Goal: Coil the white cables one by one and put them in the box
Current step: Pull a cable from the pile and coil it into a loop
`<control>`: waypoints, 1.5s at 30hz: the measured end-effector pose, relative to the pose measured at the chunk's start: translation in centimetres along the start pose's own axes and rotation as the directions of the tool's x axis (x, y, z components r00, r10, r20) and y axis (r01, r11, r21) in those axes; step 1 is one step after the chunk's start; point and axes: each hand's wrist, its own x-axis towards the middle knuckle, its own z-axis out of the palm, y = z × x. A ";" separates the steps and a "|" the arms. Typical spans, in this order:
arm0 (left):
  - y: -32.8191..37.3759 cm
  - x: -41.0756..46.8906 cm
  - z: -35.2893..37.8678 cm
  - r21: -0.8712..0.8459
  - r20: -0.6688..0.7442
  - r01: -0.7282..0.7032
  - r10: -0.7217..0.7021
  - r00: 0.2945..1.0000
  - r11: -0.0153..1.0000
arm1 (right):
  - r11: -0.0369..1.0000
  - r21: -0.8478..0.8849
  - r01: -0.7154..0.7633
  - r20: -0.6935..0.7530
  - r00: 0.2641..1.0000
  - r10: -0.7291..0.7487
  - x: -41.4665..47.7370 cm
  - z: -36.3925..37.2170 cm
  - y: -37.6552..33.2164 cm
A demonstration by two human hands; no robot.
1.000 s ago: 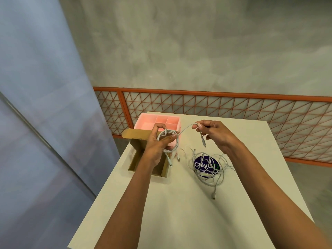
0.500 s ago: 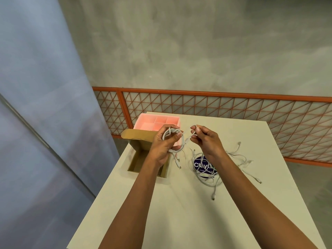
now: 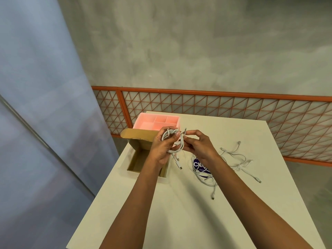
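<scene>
open brown cardboard box: on the white table, below and left of the grip, flap raised.
left hand: forearm stretched forward, fingers and thumb curled round the coiled white cable.
coiled white cable: looped in that grip above the box's right edge; plug ends dangle beneath.
right hand: against the coil's right side, fingertips pinching its free end.
loose white cables: tangled on the table, right of both hands.

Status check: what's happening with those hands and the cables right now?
Left hand grips coiled cable; right hand pinches its end. Cardboard box open, nothing in the way.
</scene>
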 end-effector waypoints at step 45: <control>-0.2 0.8 -1.0 0.131 -0.259 -0.127 0.158 0.953 0.983 | 0.623 -0.686 0.376 0.499 0.866 0.027 -2.5 -0.4 -5.5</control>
